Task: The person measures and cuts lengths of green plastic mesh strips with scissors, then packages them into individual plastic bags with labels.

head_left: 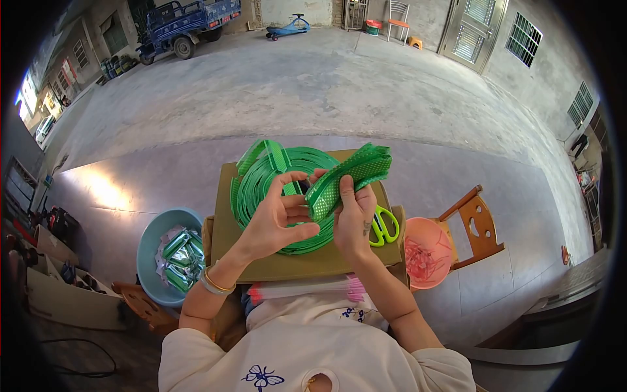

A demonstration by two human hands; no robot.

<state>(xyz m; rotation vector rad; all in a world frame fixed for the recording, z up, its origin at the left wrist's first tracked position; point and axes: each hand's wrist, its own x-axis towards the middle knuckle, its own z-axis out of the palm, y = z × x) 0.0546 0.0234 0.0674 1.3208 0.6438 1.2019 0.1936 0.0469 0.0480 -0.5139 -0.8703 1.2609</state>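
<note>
A large coil of green printed strip point(251, 196) lies on a brown board point(261, 269) in front of me. My right hand point(354, 212) grips a folded bundle of green dotted strip point(356, 171), thumb on top, above the coil's right side. Close to the bundle's left end is my left hand point(277, 219), its fingers apart and curved, the thumb stretched out, holding nothing. Yellow-green scissors point(385, 227) rest at the board's right edge, beside my right wrist. Across my lap lies a bunch of thin clear and pink strips point(300, 290).
On the left, a blue basin point(149, 261) holds green and silver packets. A pink basin point(428, 261) with pinkish strips stands on the right, by a wooden chair point(477, 225). Farther off are a blue three-wheeled truck point(186, 29), a toy car point(287, 27) and a metal door point(469, 32).
</note>
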